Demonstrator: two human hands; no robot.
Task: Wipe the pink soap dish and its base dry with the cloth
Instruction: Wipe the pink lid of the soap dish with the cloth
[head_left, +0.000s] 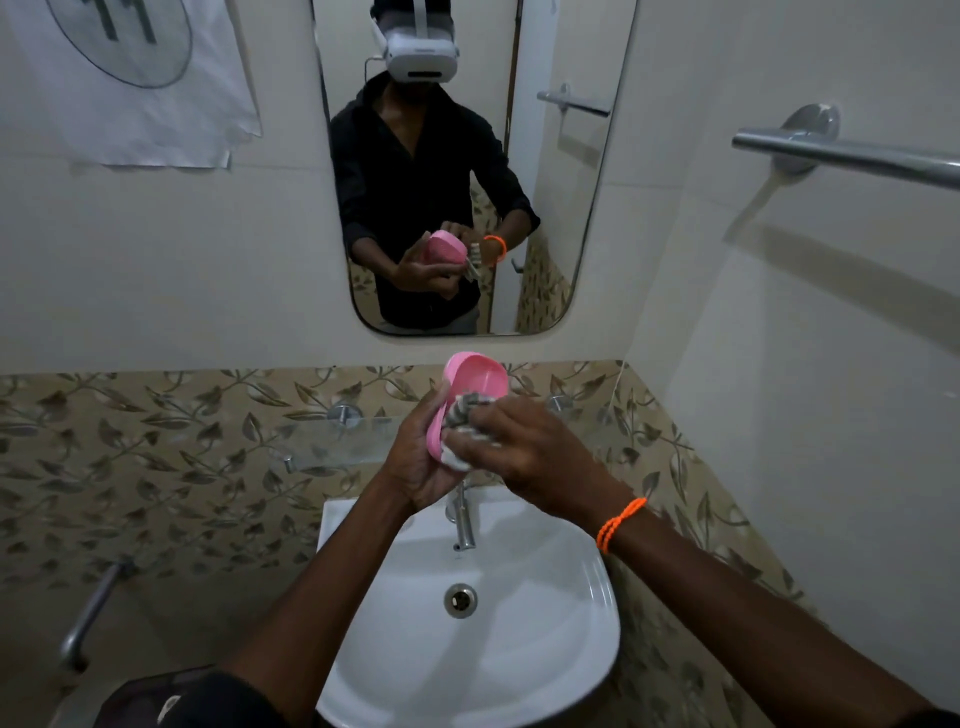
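A pink oval soap dish part (477, 382) is held upright above the sink, its hollow side facing me. My left hand (415, 462) grips it from the left and below. My right hand (524, 452), with an orange band at the wrist, presses a bunched grey-and-white cloth (464, 423) into the lower part of the hollow. The dish's lower end is hidden by the cloth and fingers. I cannot tell whether this piece is the dish or its base. The mirror (545, 218) repeats the same hold from the far side.
A white sink (571, 623) with a chrome tap (462, 519) lies directly under my hands. A glass shelf (332, 441) runs along the leaf-patterned tiles behind. A chrome towel bar (852, 156) juts from the right wall, and a pipe (91, 613) stands low left.
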